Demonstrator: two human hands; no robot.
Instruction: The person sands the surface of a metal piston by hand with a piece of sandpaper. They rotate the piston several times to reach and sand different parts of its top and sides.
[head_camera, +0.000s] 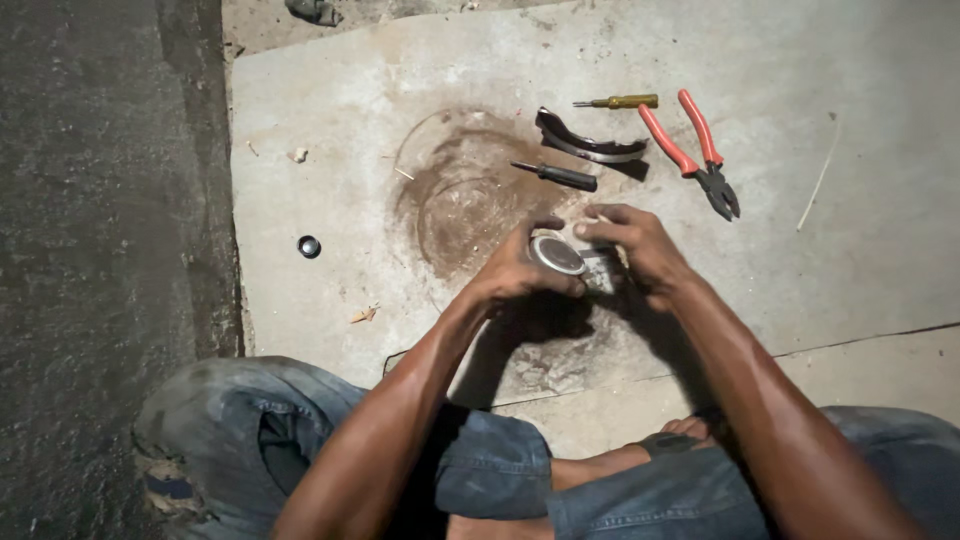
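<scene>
I see my left hand (520, 270) wrapped round a small round grey metal part w/ a flat disc face (557, 255), held just above the concrete floor (850, 230). My right hand (630, 240) pinches its far side, fingers closed on the metal body. Looks rigid, fairly dense, maybe greasy, so I judge it slippery; best grip is round the cylindrical wall, not the face. Near by on the floor: black-handled screwdriver (556, 175), yellow-handled screwdriver (618, 101), red-handled pliers (695, 150), curved dark metal shoe (588, 143), small black ring (309, 246) well apart.
</scene>
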